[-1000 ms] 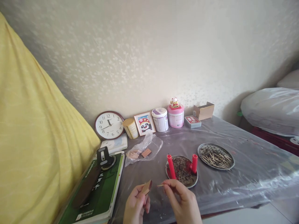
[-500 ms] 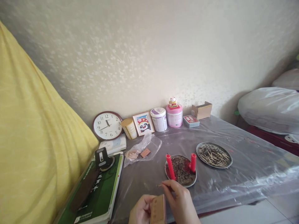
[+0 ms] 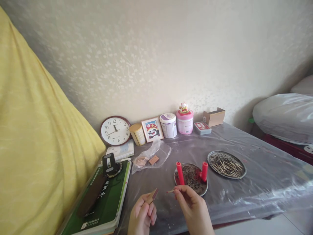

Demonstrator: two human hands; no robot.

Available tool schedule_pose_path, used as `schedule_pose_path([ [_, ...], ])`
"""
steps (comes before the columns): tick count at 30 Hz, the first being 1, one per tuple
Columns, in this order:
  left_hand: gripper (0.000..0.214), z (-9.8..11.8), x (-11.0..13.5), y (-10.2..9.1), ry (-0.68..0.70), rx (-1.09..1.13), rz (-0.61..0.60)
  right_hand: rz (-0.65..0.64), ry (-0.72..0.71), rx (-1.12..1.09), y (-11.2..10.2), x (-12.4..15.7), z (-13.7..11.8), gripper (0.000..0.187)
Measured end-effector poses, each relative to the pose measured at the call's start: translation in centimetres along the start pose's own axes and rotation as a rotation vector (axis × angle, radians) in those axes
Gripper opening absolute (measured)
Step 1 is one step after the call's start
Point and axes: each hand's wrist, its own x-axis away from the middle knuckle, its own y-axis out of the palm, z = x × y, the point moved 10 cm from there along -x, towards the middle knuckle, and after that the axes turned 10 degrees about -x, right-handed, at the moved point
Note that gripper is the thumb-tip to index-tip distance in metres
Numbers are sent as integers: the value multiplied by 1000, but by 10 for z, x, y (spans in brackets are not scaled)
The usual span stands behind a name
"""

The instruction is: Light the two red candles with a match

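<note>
My left hand (image 3: 143,212) grips a small matchbox (image 3: 152,196), its dark striking side turned to the right. Between thumb and finger of my right hand (image 3: 192,204) is a thin match (image 3: 170,191), its reddish head pointing left toward the box but apart from it. Behind my right hand lies a round metal plate (image 3: 192,176) with dark residue. On it stand two red candles: a taller, slightly tilted candle (image 3: 180,173) at left and a shorter candle (image 3: 204,171) at right. No flame shows on either one.
Used matches fill a second metal plate (image 3: 227,164) on the right. A clear plastic bag (image 3: 162,150) with small boxes lies farther back. A green book (image 3: 105,199) is at left. Along the wall stand a clock (image 3: 115,130), a panda picture (image 3: 152,129) and tins (image 3: 168,125).
My left hand has turned the matchbox so its edge now faces right, and raised it. My right hand has risen slightly with the match. The view has shifted a little.
</note>
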Motion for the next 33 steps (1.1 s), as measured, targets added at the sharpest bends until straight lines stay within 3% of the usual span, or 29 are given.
schedule_pose_path([
  [4,47,-3,0,1,22,-52,-37,-7,-77,28,0,4,-14,20],
  [8,49,-1,1,4,58,-122,-67,-54,-267,101,4,12,-44,10],
  [11,50,3,4,8,88,-170,-39,-85,-433,125,7,21,-64,9],
  [14,51,8,13,14,130,-224,-5,-183,-516,166,18,24,-64,12],
  [16,56,12,21,18,165,-236,-28,-155,-422,202,18,16,-48,14],
  [18,60,16,24,17,167,-196,-53,-57,-225,209,9,5,-24,18],
  [22,48,26,13,-15,69,1,57,-4,16,106,2,-1,2,25],
  [25,41,37,7,-48,42,183,277,14,81,50,-1,-1,6,30],
  [27,32,42,7,-58,36,248,371,20,89,49,-2,-2,5,33],
  [30,21,43,9,-58,22,291,408,19,72,63,-3,-4,2,35],
  [33,26,40,10,-54,11,293,409,16,45,80,-5,-6,-2,38],
])
